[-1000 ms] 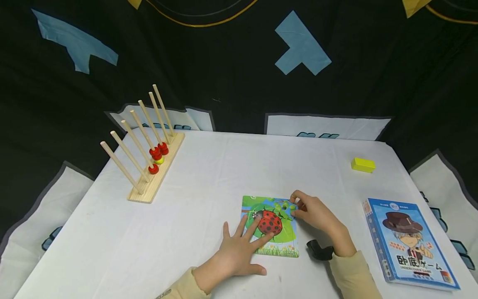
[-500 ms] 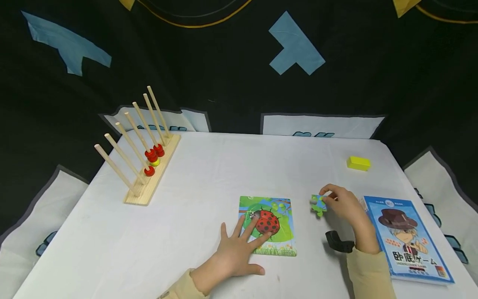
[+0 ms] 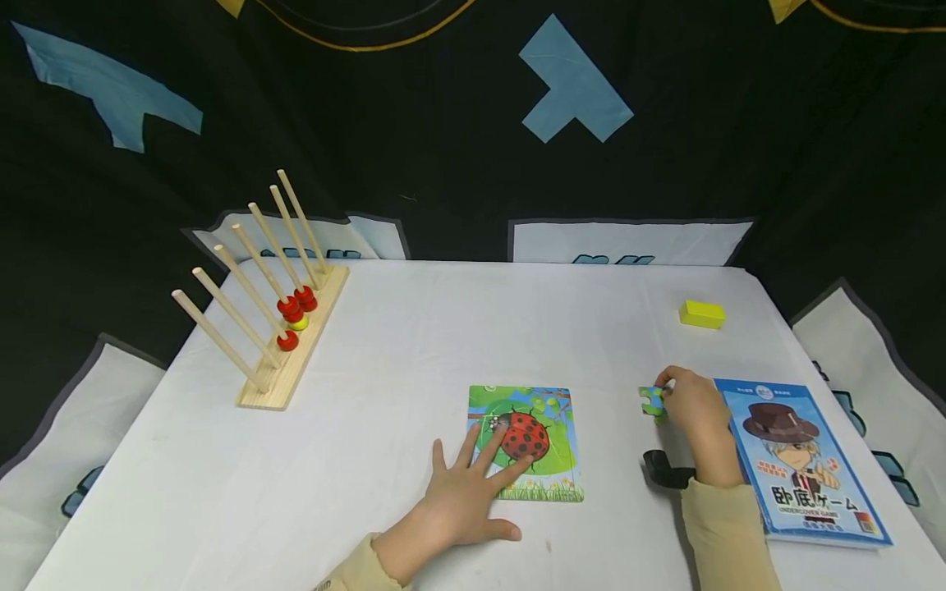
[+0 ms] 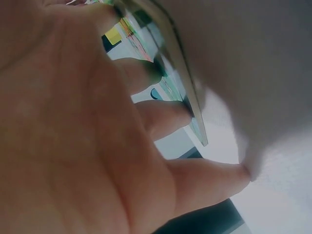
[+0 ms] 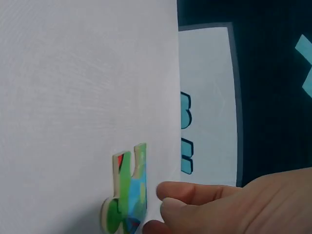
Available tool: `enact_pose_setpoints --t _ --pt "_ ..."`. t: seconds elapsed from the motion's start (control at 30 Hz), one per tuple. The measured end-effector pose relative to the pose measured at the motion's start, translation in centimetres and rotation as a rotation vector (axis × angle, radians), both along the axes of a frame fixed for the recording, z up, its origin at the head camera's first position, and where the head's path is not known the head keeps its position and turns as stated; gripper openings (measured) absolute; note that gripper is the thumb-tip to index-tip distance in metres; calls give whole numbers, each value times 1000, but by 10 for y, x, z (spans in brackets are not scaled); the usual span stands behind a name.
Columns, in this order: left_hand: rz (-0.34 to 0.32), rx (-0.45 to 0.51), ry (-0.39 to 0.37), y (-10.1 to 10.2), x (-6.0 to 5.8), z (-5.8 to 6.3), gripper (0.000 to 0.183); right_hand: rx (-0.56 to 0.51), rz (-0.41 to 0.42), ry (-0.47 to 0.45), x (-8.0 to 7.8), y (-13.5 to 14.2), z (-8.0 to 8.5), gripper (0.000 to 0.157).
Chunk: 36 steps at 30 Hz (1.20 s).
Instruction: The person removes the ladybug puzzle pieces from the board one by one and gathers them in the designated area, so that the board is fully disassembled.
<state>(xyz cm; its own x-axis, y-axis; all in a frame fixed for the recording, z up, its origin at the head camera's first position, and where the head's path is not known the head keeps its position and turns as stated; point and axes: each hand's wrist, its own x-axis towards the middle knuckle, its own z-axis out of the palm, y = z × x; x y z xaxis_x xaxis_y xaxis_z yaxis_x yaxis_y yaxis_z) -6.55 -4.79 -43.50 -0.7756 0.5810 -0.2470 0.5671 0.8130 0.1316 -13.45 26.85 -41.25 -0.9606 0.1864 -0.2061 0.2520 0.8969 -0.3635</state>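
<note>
My left hand (image 3: pixel 464 497) is spread, its fingers resting on the lower left of a square ladybug puzzle (image 3: pixel 559 460); the thumb touches the white cloth. In the left wrist view, fingertips (image 4: pixel 175 114) press along the puzzle's edge. Right of the puzzle, a loose green and blue jigsaw piece (image 3: pixel 650 400) lies on the cloth. My right hand (image 3: pixel 696 414) is at its right side, fingers loosely bent. The right wrist view shows a small gap between the upper fingertips and the jigsaw piece (image 5: pixel 129 190); the lower fingertip is right by its edge.
A blue boxed game (image 3: pixel 805 460) lies just right of the right forearm. Farther back is a yellow block (image 3: pixel 702 314). At the left stands a wooden peg rack (image 3: pixel 296 361) with several upright pegs and red rings. A black wrist strap mount (image 3: pixel 665 470) juts from the right wrist.
My right hand has moved right from the puzzle's upper right corner with the jigsaw piece, laid it on the cloth and let go. The left hand stays on the puzzle.
</note>
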Motion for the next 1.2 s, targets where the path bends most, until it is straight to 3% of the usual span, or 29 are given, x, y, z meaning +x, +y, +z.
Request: enact_pose_setpoints --t 0.13,0.33,0.53,0.9,1.2 --pt "-1 -3 6 0 0 0 85 -22 17 -8 -1 -4 2 25" --pt "-1 -15 7 0 -1 1 84 -207 179 109 -2 -28 10 26" --pt "-3 -19 10 0 -1 2 84 -286 279 106 0 -69 4 23" --pt "-7 -16 -7 0 -1 3 83 -237 406 96 6 -111 -15 25" --pt "-9 -16 6 -1 -1 1 84 -229 397 125 6 -115 -21 22"
